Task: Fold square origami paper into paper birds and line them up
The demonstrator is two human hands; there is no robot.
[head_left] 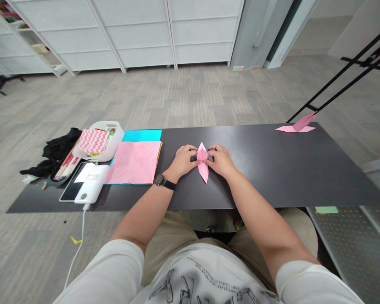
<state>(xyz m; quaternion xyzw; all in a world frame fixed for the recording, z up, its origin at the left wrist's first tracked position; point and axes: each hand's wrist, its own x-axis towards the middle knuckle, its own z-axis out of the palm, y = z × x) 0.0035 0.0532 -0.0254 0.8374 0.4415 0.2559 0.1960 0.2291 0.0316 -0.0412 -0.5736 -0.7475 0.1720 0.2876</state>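
A pink folded paper (202,162), pointed at its far and near ends, lies between my hands over the dark table. My left hand (185,160) grips its left side, fingers bent and thumb close to the fold. From the other side my right hand (221,161) pinches the right edge in the same way. Something small and dark shows at the fingers of both hands; I cannot make out what it is. Left of my hands rests a stack of square paper (133,162) with a pink sheet on top.
A finished-looking pink origami piece (296,126) stands at the table's far right corner. On the left are a white basket (115,141), a white power bank (91,183) with a cable, a tablet-like device (72,190) and black cloth (61,143). A blue sheet (142,135) lies behind the stack.
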